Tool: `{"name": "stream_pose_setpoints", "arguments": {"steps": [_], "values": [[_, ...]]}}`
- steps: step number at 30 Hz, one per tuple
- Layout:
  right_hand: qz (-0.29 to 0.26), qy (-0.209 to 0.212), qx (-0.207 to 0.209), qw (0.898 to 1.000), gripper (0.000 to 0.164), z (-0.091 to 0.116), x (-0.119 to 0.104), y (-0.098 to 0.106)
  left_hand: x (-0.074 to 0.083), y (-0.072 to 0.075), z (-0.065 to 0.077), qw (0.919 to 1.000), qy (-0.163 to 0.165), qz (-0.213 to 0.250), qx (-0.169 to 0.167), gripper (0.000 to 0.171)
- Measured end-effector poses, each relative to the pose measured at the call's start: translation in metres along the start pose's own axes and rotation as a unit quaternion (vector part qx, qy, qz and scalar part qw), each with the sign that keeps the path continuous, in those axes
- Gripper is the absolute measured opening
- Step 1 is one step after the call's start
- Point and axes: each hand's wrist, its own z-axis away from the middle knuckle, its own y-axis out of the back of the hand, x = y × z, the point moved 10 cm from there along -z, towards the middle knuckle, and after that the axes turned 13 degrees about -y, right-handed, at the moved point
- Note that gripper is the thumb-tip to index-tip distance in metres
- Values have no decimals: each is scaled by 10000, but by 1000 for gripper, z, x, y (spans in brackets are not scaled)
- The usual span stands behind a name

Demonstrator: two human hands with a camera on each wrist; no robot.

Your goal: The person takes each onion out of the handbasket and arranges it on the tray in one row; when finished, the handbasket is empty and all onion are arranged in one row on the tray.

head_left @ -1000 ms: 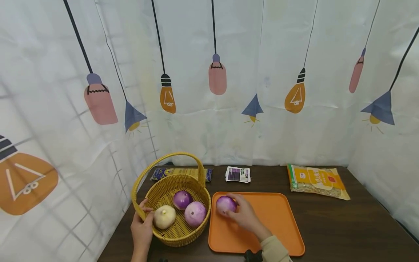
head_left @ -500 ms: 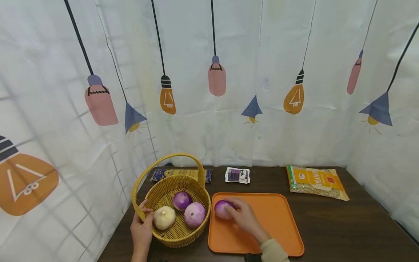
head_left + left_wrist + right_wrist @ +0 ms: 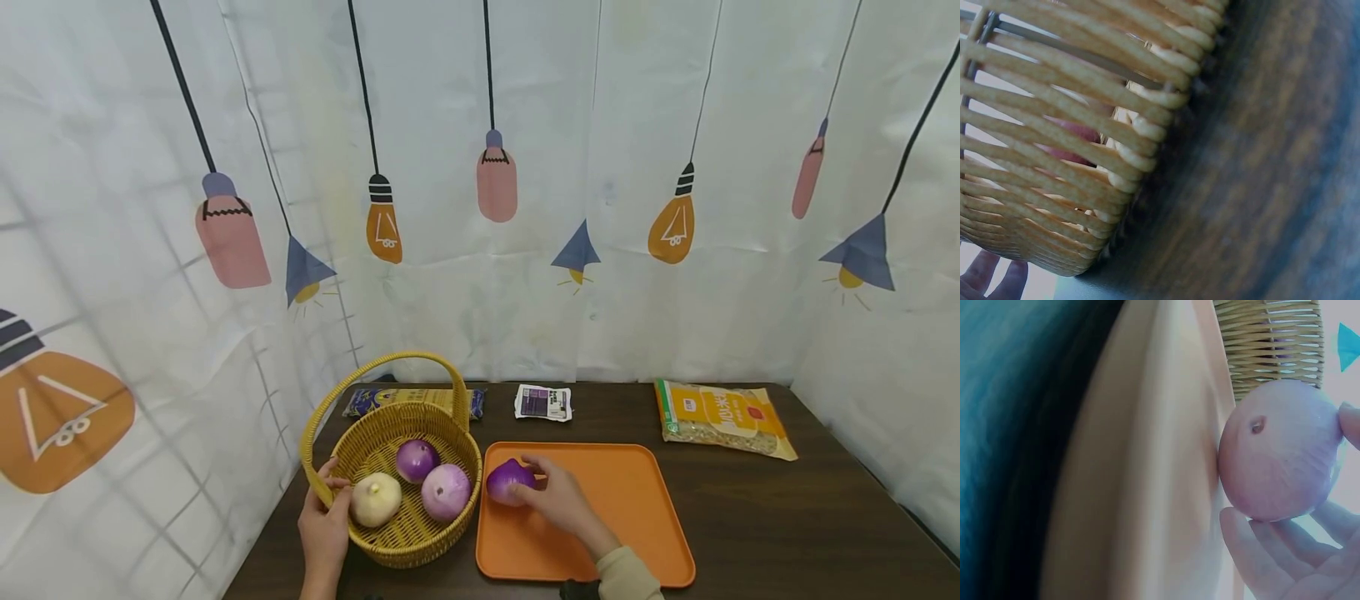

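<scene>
At the left, my left hand (image 3: 324, 521) grips the side of a yellow woven basket (image 3: 408, 554) where its tall handle (image 3: 420, 353) meets the rim. Inside the basket lie a pale bulb resembling garlic (image 3: 376, 500) and two purple onions, one darker onion (image 3: 417, 461) and one lighter onion (image 3: 446, 492). My right hand (image 3: 558, 500) holds another purple onion (image 3: 504, 483) at the left end of an orange tray (image 3: 615, 525). Thumb and fingers (image 3: 1254, 550) lie around this onion in the right wrist view. The left wrist view shows the basket's weave (image 3: 1054, 125) close up.
Behind the basket lies a blue and yellow packet (image 3: 420, 396). A small white and purple packet (image 3: 543, 402) lies behind the tray, and a yellow grain bag (image 3: 726, 419) at the back right. A printed curtain (image 3: 450, 292) hangs behind the dark table (image 3: 787, 517).
The onion in my right hand has moved slightly left and down and turned, so its pointed tip and deeper purple side now show. My left hand and the basket stay put.
</scene>
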Motion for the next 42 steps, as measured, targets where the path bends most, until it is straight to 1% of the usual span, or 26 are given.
{"name": "stream_pose_setpoints", "arguments": {"steps": [7, 11, 14, 17, 24, 29, 35, 42], "values": [[95, 126, -223, 9996, 65, 3, -2, -10, 0, 0, 1, 10000, 84, 17, -24, 33], [104, 216, -260, 9994, 67, 4, -4, -15, 0, 0, 1, 10000, 88, 3, -30, 34], [97, 250, -204, 9994, 70, 5, -5, -17, 0, 1, 2, 10000, 77, 5, -27, 35], [111, 259, -52, 9996, 71, 4, -4, -18, -1, 1, 2, 10000, 70, -23, -16, 36], [-81, 64, 241, 9997, 73, -1, 0, -17, -2, 0, 1, 10000, 83, 41, -32, 34], [-161, 85, 367, 9992, 72, -3, 0, -18, -1, 0, 2, 9999, 79, 87, -16, 35], [-289, 227, 464, 9982, 71, -3, 1, -19, 1, 2, 2, 10000, 10, 6, 0, 37], [-478, 90, 415, 9980, 71, -3, 9, -20, 2, 2, 2, 10000, -56, -17, -46, 37]]}}
